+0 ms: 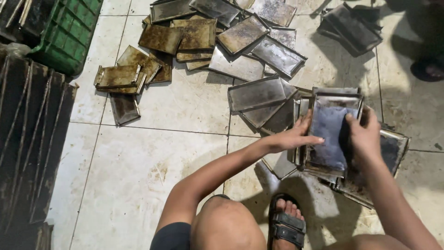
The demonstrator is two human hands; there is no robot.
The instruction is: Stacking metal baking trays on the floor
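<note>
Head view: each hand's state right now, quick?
Left hand: closed on the left edge of the grimy rectangular metal tray.
Right hand: gripping the same tray's right edge.

Floor's pale square tiles (pixel 152 153), pretty grimy, with dark grout lines and rusty stains near the middle. A green plastic crate (pixel 69 32) sits far left, with a dark slatted rack (pixel 27 139) along the left edge. Hard light throws sharp shadows on the right.
</note>
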